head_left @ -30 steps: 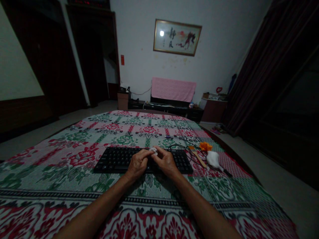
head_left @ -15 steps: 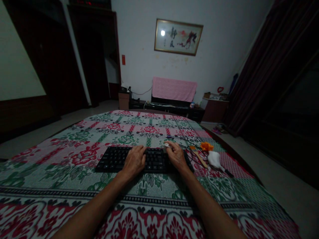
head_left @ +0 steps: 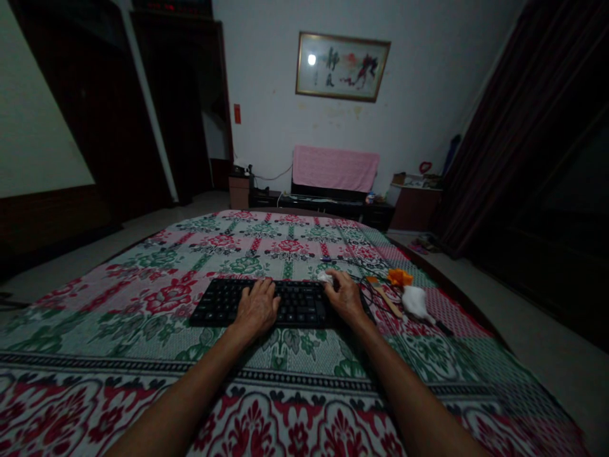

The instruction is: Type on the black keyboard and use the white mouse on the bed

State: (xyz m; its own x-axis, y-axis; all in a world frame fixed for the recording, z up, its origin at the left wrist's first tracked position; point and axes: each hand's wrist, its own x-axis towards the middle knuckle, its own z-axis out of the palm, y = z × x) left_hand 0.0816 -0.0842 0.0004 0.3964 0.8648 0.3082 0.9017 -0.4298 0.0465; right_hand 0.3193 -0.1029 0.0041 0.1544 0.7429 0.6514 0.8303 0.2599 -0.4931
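Observation:
A black keyboard (head_left: pixel 297 306) lies flat on the flowered cloth (head_left: pixel 157 343). My left hand (head_left: pixel 257 306) rests palm down across its left-middle keys, fingers stretched out and holding nothing. Over the right part of the keyboard, my right hand (head_left: pixel 345 297) has its thumb and fingers closed on a small white wad (head_left: pixel 325 278), which looks like cloth or tissue. The hand hides part of the keys beneath it. To the right of this hand lie a flat brush with a wooden handle (head_left: pixel 389 301), an orange crumpled cloth (head_left: pixel 400 277) and a white bundle with a dark-tipped handle (head_left: pixel 415 302).
A dark cable (head_left: pixel 365 289) loops beside the keyboard's right end. Beyond the cloth-covered table stands a low black cabinet (head_left: pixel 309 205) with a pink towel (head_left: pixel 335 168) above it. A dark curtain (head_left: pixel 495 120) hangs at the right.
The view has shifted slightly, so the keyboard and the things beside it appear farther right. My left hand sits a little farther left on the keys; my right hand still holds the white wad.

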